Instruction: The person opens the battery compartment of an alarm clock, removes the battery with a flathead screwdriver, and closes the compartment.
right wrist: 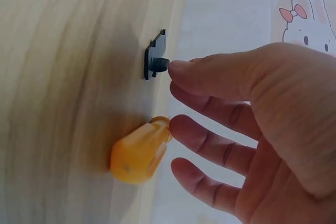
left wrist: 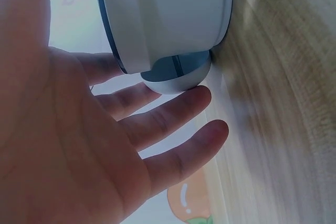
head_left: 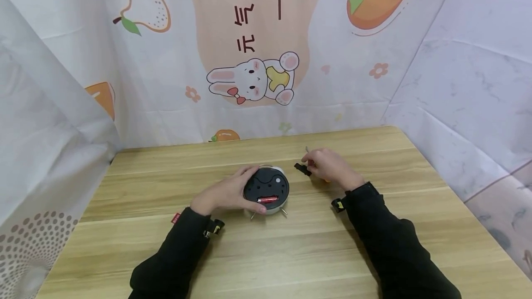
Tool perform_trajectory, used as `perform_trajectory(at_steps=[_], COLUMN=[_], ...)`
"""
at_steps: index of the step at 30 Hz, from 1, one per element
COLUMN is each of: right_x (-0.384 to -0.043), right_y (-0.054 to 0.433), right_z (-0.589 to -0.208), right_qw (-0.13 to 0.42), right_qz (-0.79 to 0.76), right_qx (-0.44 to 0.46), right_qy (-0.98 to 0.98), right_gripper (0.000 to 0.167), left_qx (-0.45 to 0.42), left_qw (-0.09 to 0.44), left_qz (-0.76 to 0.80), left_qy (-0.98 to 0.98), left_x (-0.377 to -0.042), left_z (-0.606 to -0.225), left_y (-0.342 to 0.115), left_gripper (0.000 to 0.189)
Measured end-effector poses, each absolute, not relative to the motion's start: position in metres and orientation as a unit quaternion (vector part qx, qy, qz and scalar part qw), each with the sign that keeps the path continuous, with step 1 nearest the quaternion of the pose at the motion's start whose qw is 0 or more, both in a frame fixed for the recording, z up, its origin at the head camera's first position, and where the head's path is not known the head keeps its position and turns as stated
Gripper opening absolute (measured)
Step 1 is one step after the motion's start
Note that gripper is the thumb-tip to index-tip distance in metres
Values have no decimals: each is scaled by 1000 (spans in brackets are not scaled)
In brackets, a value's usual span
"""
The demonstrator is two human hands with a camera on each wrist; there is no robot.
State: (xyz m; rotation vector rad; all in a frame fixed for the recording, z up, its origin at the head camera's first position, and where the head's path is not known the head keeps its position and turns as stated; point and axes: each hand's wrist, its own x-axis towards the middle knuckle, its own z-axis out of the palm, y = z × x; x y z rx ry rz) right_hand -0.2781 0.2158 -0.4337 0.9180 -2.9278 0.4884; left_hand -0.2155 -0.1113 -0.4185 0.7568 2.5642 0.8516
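Note:
A round alarm clock (head_left: 266, 179) is turned with its black back toward the head camera, and a red battery (head_left: 268, 200) lies in its back. My left hand (head_left: 228, 193) holds the clock between thumb and fingers; in the left wrist view, some fingers extend past its white bell (left wrist: 176, 80). My right hand (head_left: 328, 165) is beside a small black cover (head_left: 302, 169), its thumb tip right at the cover's raised tab (right wrist: 160, 65). Below that thumb in the right wrist view, a middle fingertip meets the neck of an orange-handled screwdriver (right wrist: 139, 153), largely hidden in the head view.
The wooden table (head_left: 299, 253) runs back to a printed curtain (head_left: 166, 73). More white cloth hangs at the left and right sides. Dark straps with buckles (head_left: 214, 228) sit on both wrists.

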Motion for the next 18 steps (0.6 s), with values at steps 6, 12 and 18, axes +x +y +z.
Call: perform_trajectory(at_steps=[6,12,18], right_x=[-279,-279,-278], right_y=[215,216,222], right_z=[-434,-433,-426], right_qw=[15,14,4], right_qz=[159,164,183], right_qx=[296,299,278], right_qy=[-942,-940,-943], right_gripper=[23,23,29], left_qx=[268,267,267], left_qw=[166,169,171], left_qz=[301,303,303], left_qy=[900,899,899], left_x=[-215,-215,-216], left_z=[-419,-418,-418], left_y=[-112,-112,-113], left_gripper=[121,121,121])
